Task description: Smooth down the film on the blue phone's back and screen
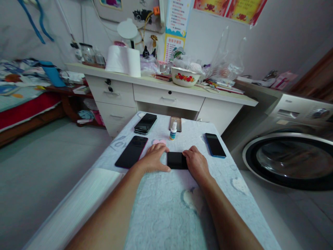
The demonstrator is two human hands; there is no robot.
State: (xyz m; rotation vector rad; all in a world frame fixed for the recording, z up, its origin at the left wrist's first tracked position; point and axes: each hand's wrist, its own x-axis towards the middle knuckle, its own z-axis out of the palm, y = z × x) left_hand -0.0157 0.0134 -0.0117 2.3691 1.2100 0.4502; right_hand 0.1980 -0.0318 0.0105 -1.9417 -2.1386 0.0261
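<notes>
A black smartphone [177, 160] lies flat and sideways on the cloth-covered table [161, 215], between my two hands. Its left end sits between the thumb and forefinger of my left hand [154, 159], which touch near its corners and hold it. My right hand [197, 162] is closed over the phone's right end, fingertips pinched near its upper edge; whatever is in them is hidden. Just beyond the phone stands a small white spray bottle [173, 132] with a blue label. A pink item [159, 141] shows partly behind my left hand.
Left on the table are a large dark tablet or phone [132, 151] and a stack of phones [146, 123]. A blue-edged phone [215, 145] lies right. Behind the bottle is a brownish phone case or tray [179, 125]. A white desk [111, 95] and washing machine [286, 139] border the table.
</notes>
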